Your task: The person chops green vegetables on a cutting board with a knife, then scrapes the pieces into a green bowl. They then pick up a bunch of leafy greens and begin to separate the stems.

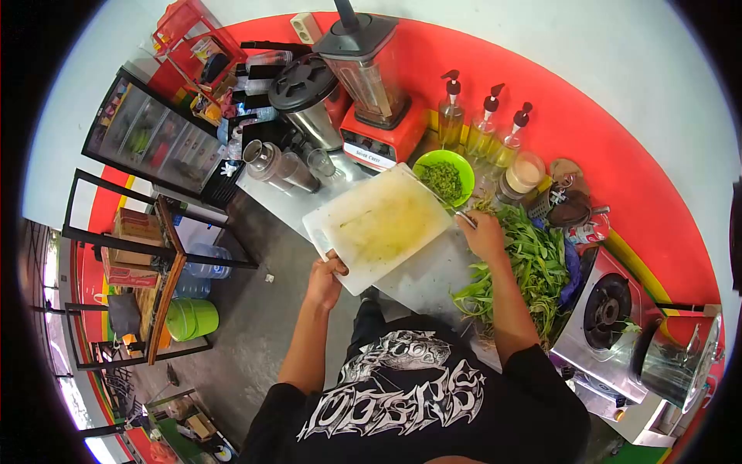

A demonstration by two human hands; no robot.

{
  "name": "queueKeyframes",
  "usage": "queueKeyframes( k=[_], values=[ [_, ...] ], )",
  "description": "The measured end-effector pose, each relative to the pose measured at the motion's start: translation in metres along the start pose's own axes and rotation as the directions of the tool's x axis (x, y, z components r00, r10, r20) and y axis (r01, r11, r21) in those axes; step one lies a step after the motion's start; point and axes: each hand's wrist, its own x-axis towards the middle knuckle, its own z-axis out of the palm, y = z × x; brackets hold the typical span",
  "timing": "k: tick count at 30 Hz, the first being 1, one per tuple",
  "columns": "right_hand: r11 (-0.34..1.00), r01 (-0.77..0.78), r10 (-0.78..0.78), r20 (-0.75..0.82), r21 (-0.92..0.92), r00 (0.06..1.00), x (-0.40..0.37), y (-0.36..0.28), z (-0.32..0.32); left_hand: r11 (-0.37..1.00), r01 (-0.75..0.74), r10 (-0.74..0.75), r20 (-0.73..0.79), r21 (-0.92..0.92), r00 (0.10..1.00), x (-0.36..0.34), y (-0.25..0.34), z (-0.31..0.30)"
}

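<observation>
A white cutting board (386, 224) with a yellow-green stain is tilted over the counter's front edge. My left hand (325, 280) grips its lower left corner. At the board's right side my right hand (481, 233) is closed round the handle of a knife (444, 203), whose blade lies along the board's edge by the bowl. The bright green bowl (466, 172) holds chopped greens (442, 181). Long leafy greens (525, 259) are heaped on the counter just right of my right hand.
Behind the bowl stand a red blender (386, 127) and pump bottles (450, 116). Metal shakers (267, 162) and a glass (320, 162) are at the counter's left. A gas stove (607, 309) with a pot (676, 359) is at the right. A shelf (166, 263) stands across the floor.
</observation>
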Motion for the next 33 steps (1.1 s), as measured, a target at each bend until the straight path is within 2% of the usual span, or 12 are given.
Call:
queueKeyframes(
  k=[2, 5, 7, 11, 15, 17, 21, 23, 26, 28, 31, 33],
  values=[
    [0.998, 0.057, -0.058, 0.047, 0.025, 0.997, -0.006, -0.003, 0.005, 0.999, 0.009, -0.008, -0.040, 0.039, 0.999, -0.005, 0.003, 0.008],
    [0.999, 0.032, -0.031, 0.139, -0.003, 0.990, -0.010, -0.013, 0.007, 0.995, 0.018, -0.016, -0.019, 0.097, 1.000, -0.008, 0.007, 0.010],
    [0.997, 0.062, -0.066, 0.073, 0.053, 0.995, -0.007, 0.005, 0.018, 0.996, 0.015, -0.013, -0.022, 0.088, 1.000, -0.008, 0.007, 0.007],
    [0.996, -0.055, 0.059, -0.048, 0.072, 0.997, 0.000, 0.015, 0.019, 0.998, 0.012, -0.013, 0.020, 0.069, 1.000, -0.003, -0.005, -0.017],
    [0.993, -0.058, 0.058, 0.007, 0.100, 0.998, -0.012, -0.004, 0.000, 0.996, 0.001, -0.003, 0.024, 0.086, 1.000, -0.007, -0.001, -0.015],
    [0.995, 0.012, -0.022, 0.097, 0.101, 0.995, -0.013, 0.001, 0.002, 0.997, 0.035, -0.035, -0.013, 0.073, 0.999, -0.009, 0.004, -0.006],
    [0.998, -0.059, 0.062, -0.116, 0.025, 0.991, -0.013, 0.008, 0.006, 0.999, -0.001, 0.001, -0.005, 0.047, 1.000, -0.012, 0.007, 0.003],
    [0.990, -0.088, 0.097, -0.076, 0.109, 0.992, -0.014, 0.007, 0.000, 1.000, 0.002, -0.002, -0.013, 0.024, 1.000, -0.012, 0.004, 0.004],
    [0.971, -0.015, 0.014, 0.006, 0.239, 1.000, -0.026, -0.002, -0.011, 1.000, 0.007, -0.007, -0.001, -0.015, 1.000, -0.014, 0.005, 0.004],
    [0.953, 0.080, -0.135, 0.173, 0.292, 0.976, -0.036, -0.010, -0.014, 0.999, -0.001, 0.001, 0.022, -0.037, 1.000, -0.010, 0.000, -0.004],
    [0.971, 0.065, -0.126, 0.264, 0.228, 0.956, -0.036, -0.014, -0.013, 0.999, -0.012, 0.013, 0.009, -0.035, 1.000, -0.013, 0.004, 0.003],
    [0.977, 0.063, -0.114, 0.253, 0.202, 0.961, -0.025, 0.001, -0.003, 0.997, -0.045, 0.046, 0.011, -0.059, 0.999, -0.012, 0.001, 0.000]
  ],
)
